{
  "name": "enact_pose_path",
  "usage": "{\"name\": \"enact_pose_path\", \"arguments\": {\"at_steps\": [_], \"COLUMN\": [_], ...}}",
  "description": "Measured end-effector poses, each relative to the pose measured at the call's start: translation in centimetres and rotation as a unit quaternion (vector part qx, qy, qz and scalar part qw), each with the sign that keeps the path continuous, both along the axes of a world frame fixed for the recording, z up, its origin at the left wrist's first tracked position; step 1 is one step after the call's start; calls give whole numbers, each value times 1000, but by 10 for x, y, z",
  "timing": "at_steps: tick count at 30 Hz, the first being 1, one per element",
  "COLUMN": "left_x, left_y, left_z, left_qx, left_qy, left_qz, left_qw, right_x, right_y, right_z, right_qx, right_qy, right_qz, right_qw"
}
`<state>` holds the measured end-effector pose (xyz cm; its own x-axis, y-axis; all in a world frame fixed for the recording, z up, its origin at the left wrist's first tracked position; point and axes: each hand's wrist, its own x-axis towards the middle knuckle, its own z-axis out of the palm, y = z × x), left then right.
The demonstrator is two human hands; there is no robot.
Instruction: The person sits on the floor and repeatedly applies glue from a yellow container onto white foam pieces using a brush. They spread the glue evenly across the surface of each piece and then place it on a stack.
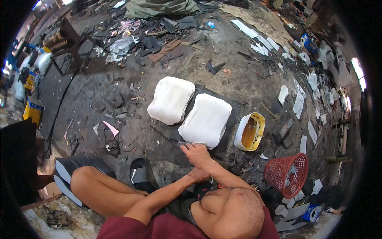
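Two stacks of white, round-cornered sheets lie on a dark board on the ground before me: a left stack [171, 99] and a nearer right stack [207, 119]. My right hand [195, 154] is at the near edge of the right stack. Its fingers are bent over something greyish that I cannot make out. Close to my body, my left hand [199, 174] lies by my right wrist, its fingers hidden. Right of the stacks stands a cut-open pale yellow plastic container [240, 137] with amber liquid inside.
A red plastic basket [274, 171] leans at the right, holding scraps. A black slide sandal [139, 172] is by my left leg. Pink scrap [111, 128], dark offcuts and white strips [244, 28] litter the ground. A wooden stand [65, 44] is at the far left.
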<state>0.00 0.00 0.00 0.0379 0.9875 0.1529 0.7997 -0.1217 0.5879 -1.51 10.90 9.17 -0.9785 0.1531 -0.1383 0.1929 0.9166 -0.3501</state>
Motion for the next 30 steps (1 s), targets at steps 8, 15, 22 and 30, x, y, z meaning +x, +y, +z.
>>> {"name": "enact_pose_path", "arguments": {"at_steps": [8, 15, 22, 30], "left_x": [-65, -80, -81, -105], "left_y": [44, 34, 28, 29], "left_z": [35, 23, 28, 26], "left_qx": [-67, -43, -43, -67], "left_qy": [33, 85, 47, 25], "left_qz": [164, 108, 106, 75], "left_qw": [984, 990, 992, 995], "right_x": [-9, -51, -46, 48], "right_y": [168, 238, 225, 170], "right_z": [83, 11, 1, 53], "right_qx": [-47, -46, 1, -44], "right_qy": [267, 41, 52, -111], "right_qz": [-263, -154, 54, -163], "right_qw": [926, 986, 997, 979]}}
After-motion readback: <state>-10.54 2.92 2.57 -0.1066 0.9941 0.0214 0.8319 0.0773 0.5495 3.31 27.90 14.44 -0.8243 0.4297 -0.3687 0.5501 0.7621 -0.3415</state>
